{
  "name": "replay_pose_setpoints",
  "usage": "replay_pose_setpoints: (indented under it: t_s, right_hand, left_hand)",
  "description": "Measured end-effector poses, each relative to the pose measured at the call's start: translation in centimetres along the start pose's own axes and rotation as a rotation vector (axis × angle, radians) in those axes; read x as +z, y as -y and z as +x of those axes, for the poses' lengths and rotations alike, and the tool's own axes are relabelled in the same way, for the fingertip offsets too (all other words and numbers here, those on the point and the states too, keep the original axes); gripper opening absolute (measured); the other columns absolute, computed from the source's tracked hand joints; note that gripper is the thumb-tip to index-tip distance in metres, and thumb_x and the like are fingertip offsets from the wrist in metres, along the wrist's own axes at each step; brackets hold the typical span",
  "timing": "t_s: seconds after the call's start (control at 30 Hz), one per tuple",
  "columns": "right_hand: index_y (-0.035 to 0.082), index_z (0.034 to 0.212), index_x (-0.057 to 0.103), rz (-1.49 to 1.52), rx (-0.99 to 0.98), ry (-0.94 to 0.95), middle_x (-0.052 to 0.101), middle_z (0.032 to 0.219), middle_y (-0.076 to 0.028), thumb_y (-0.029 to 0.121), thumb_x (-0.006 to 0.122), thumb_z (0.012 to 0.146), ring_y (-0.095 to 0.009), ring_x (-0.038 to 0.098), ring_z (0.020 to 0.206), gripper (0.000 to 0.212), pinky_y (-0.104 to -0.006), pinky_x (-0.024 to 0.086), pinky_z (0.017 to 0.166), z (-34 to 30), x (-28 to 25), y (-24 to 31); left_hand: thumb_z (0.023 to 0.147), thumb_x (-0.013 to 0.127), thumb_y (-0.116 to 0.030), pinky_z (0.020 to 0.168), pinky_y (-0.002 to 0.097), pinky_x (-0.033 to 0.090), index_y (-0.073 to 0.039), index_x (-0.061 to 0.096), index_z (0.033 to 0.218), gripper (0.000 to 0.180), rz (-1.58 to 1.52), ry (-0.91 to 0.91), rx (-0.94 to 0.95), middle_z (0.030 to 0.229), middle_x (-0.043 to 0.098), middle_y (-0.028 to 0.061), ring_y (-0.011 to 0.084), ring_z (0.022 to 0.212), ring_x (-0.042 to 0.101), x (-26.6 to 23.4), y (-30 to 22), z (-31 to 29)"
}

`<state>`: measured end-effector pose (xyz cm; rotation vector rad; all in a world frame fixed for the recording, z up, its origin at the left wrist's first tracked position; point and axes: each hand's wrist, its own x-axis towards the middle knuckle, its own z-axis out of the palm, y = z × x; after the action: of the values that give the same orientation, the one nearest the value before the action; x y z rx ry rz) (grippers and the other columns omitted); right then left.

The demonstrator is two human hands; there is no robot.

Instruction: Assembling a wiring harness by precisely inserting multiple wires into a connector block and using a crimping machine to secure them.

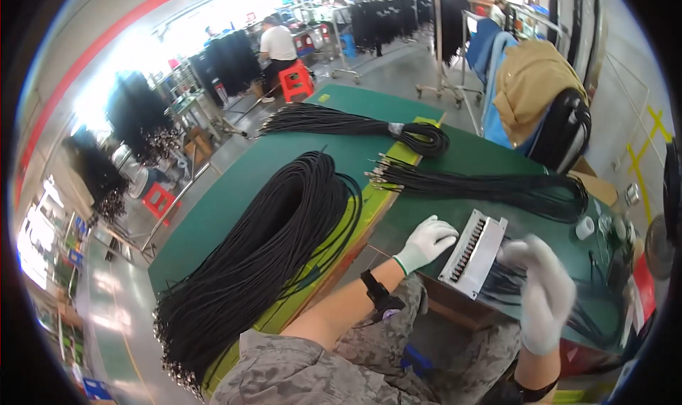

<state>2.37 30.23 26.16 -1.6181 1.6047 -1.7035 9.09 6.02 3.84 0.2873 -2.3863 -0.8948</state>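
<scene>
My left hand [428, 242], in a white glove, rests on the green table with its fingers stretched out, just left of a metal fixture [479, 252]. Nothing shows in that hand. The fixture is a silver plate with a row of dark slots along its middle. Black cables [506, 281] run out from its right side. My right hand [545, 288], also white-gloved, is raised over those cables, right of the fixture. Motion smears its fingers, so whether it holds anything is not visible.
A large heap of black cables [277, 217] lies on the left table. Beyond my hands lie a looped cable bundle [490, 183] and a tied one [341, 119]. A white spool [585, 227] stands at right. A chair with a tan jacket [536, 78] and a seated person [277, 46] are farther off.
</scene>
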Motion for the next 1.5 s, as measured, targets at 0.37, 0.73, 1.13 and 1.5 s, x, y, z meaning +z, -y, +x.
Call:
replay_pose_setpoints:
  t_s: [0.37,0.73,1.13,1.5]
  right_hand:
    - [0.001,0.122,0.058,-0.881,0.069,0.148,0.057,0.127,-0.02,0.021,0.062,0.083,-0.038,0.047,0.123,0.045,-0.0497,0.032,0.107,-6.1,0.4,-19.4]
    - [0.002,0.104,0.061,-0.901,-0.13,-0.026,0.06,0.111,-0.015,0.017,0.066,0.075,-0.033,0.055,0.106,0.032,-0.0449,0.04,0.093,-4.7,1.7,-19.4]
    - [0.007,0.102,0.065,-0.909,-0.144,-0.246,0.062,0.112,-0.01,0.026,0.068,0.076,-0.027,0.054,0.113,0.032,-0.0464,0.034,0.104,-7.3,2.3,-23.0]
    - [0.008,0.103,0.066,-0.873,-0.096,-0.212,0.061,0.117,-0.01,0.026,0.068,0.075,-0.027,0.053,0.115,0.034,-0.0474,0.033,0.106,-7.0,2.8,-23.9]
  left_hand:
    - [0.089,0.062,-0.023,0.109,0.0453,0.033,-0.007,0.069,0.103,0.023,0.006,-0.008,-0.007,0.105,0.067,0.0107,0.0265,0.108,0.059,0.1,-0.2,0.1]
    - [0.084,0.067,-0.014,0.094,0.04,0.043,-0.006,0.071,0.095,0.014,0.052,-0.125,0.165,0.097,0.069,0.0113,0.0296,0.094,0.063,-1.8,-1.2,0.7]
    - [0.097,0.052,-0.013,0.11,0.0399,0.032,0.003,0.066,0.108,0.024,-0.014,0.143,-0.012,0.11,0.067,0.0139,0.027,0.112,0.057,-1.1,1.3,0.5]
    - [0.099,0.049,-0.016,0.112,0.0397,0.029,0.005,0.063,0.112,0.029,0.05,0.2,-0.03,0.114,0.065,0.0168,0.0274,0.114,0.055,-1.6,2.2,1.0]
